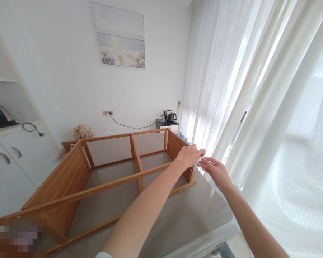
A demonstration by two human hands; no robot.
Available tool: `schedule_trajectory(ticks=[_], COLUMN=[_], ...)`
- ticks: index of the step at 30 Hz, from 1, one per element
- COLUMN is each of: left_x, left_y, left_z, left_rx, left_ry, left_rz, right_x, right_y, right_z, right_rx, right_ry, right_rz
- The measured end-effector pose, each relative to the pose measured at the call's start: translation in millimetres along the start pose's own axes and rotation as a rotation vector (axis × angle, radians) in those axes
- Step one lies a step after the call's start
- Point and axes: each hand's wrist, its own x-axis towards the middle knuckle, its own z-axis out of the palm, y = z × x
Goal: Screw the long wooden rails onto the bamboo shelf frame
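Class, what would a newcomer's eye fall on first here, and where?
A rectangular brown wooden frame lying across the smooth grey table, from lower left to centre, dominates. Near its right end, the bare left hand and right hand are close together. Sheer white fabric curtains fill the right side.

A sliver of clothing shows at 7 o'clock in the view: a pale, whitish-grey sleeve hem (103, 255), its rounded edge lying against the left arm. Beyond it the left forearm (148, 204) is bare, broad at the near end and tapering to a slim wrist. The right forearm (254, 224), which leaves the view between 4 and 5 o'clock, is bare and slender. The left hand (188, 156) and right hand (216, 172) are bare too, with slim fingers.
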Motion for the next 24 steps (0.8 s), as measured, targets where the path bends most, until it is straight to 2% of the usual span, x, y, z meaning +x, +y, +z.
schedule_trajectory(ticks=[8, 14, 21, 24], left_x=[-0.4, -0.3, 0.9, 1.2], left_y=[0.7, 0.1, -0.4, -0.5], left_z=[-1.6, -3.4, 1.3, 1.7], left_rx=[-0.006, -0.005, -0.01, 0.002], left_ry=[0.003, -0.001, 0.01, 0.015], left_rz=[-0.002, 0.007, -0.001, 0.0], right_x=[-3.3, -6.6, 0.9, -2.4], right_y=[-3.5, -1.2, 1.5, 0.0], right_z=[1.5, -1.3, -2.9, -1.3], right_rx=[-0.095, -0.337, -0.439, -0.559], right_ry=[0.014, 0.079, 0.067, 0.114], right_rz=[-0.071, -0.188, -0.288, -0.335])
